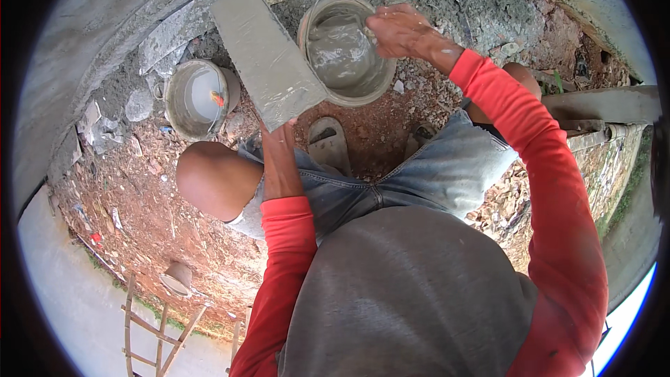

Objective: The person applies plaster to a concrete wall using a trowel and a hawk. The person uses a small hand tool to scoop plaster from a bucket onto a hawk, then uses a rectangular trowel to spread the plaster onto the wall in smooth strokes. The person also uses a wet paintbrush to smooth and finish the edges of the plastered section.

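Note:
A long rectangular plastering board (269, 56), coated with smooth wet grey mortar, slants up and to the left from my left hand (279, 128). That hand grips its near end from below; most of the fingers are hidden under it. Beside the board stands a round bucket (359, 100) of wet grey mortar (340, 56). Over the bucket's right rim my right hand (399, 30) is closed in a fist. Whatever it grips is hidden by the fingers.
A smaller bucket (187, 132) with greyish water and an orange-red item stands left of the board. A rough mortar-splashed wall (139, 14) curves round the far side. Rubble-strewn red soil (174, 202) surrounds my feet. Timber (600, 105) lies at right; a wooden ladder-like frame (157, 335) is lower left.

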